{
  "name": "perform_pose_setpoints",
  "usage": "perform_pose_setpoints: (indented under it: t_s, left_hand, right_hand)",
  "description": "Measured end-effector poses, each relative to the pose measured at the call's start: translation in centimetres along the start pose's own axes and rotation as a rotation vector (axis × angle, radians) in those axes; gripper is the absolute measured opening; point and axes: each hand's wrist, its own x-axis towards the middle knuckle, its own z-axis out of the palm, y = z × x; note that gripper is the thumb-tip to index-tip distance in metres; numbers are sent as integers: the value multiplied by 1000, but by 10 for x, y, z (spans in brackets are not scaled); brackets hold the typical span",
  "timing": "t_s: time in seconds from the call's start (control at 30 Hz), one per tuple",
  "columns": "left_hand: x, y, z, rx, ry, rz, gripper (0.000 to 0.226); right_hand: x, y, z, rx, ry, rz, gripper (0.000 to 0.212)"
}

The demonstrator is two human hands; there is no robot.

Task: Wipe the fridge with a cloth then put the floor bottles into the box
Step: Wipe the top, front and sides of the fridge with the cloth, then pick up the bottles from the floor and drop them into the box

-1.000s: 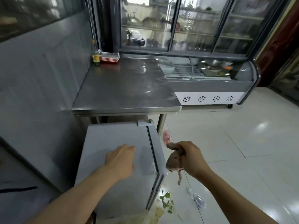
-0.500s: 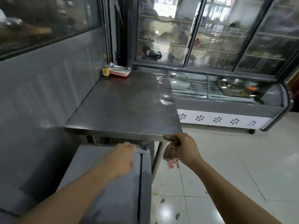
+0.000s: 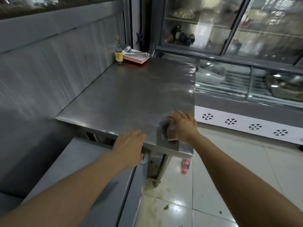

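Observation:
My right hand point(image 3: 183, 126) presses a brownish cloth point(image 3: 171, 132) flat onto the near right corner of the steel table point(image 3: 131, 99). My left hand point(image 3: 131, 145) lies with straight fingers at the table's front edge, above the hinge corner of the small grey fridge point(image 3: 78, 177) that stands under and in front of the table. A plastic bottle with a red label point(image 3: 185, 166) lies on the floor tiles beside the table leg. No box is in view.
At the table's far left corner stand a glass bottle point(image 3: 118, 54) and a stack of red and white trays point(image 3: 136, 57). A glass display cooler point(image 3: 246, 89) runs along the right. Green scraps and stains mark the floor point(image 3: 165, 207).
The view has risen from the fridge top to the table. My right hand carried the cloth up from beside the fridge and laid it on the table's corner. My left hand moved forward to the table edge.

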Motion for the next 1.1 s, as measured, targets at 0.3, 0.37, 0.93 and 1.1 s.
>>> perform_pose_setpoints:
  t_s: [0.3, 0.37, 0.93, 1.1]
  left_hand:
    - [-24, -10, 10, -16, -51, -63, 57]
    - [-41, -18, 6, -13, -56, -78, 55]
    - [-310, -132, 23, -55, -137, -233, 49]
    - [-398, -170, 61, -107, -180, -252, 56]
  right_hand:
    - [-33, -8, 23, -82, -123, -147, 75]
    - [-50, -23, 20, -68, -134, -167, 73]
    - [-263, -236, 89, -150, -318, -245, 79]
    - [-335, -284, 139, -135, -408, -250, 77]
